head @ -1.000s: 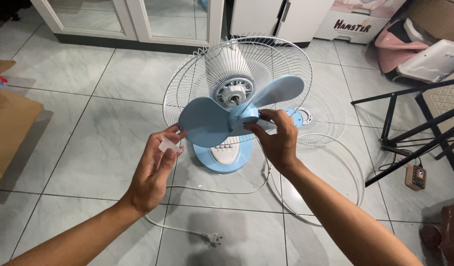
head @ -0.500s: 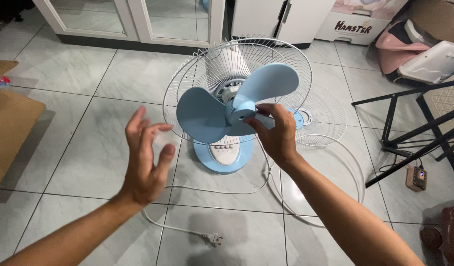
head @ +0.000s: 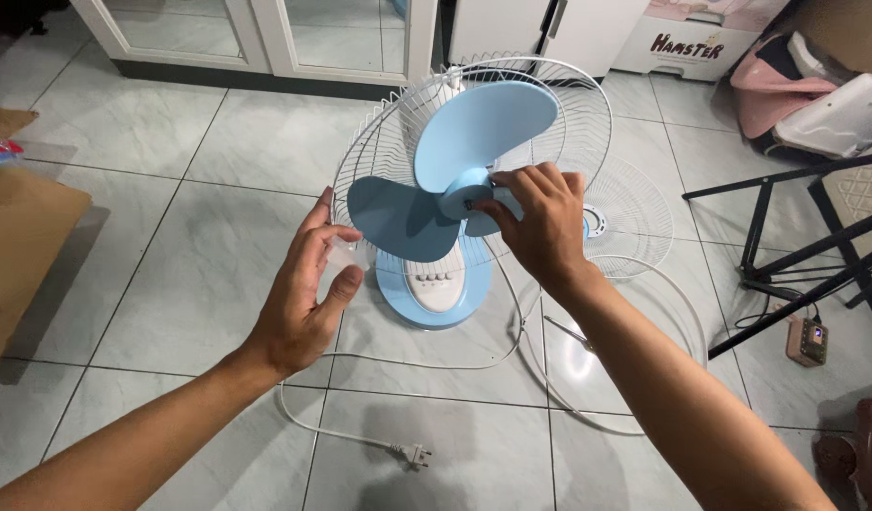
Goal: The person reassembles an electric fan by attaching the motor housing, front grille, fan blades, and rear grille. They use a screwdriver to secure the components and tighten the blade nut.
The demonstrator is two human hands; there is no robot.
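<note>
Light blue three-blade fan blade (head: 445, 185) in front of the white wire rear guard (head: 379, 142), right hand (head: 540, 222) gripping its hub, left hand (head: 308, 293) pinching a small clear cap (head: 346, 254) just beside one blade, blue fan base (head: 434, 293) on the tiled floor (head: 171, 237), loose front guard (head: 635, 222) behind, white cord and plug (head: 412, 454) near.

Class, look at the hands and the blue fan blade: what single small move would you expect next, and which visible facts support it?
Probably the left hand brings its small clear cap to the hub of the blue blade. The right hand grips that hub in front of the rear grille, and the cap sits apart from it.
</note>
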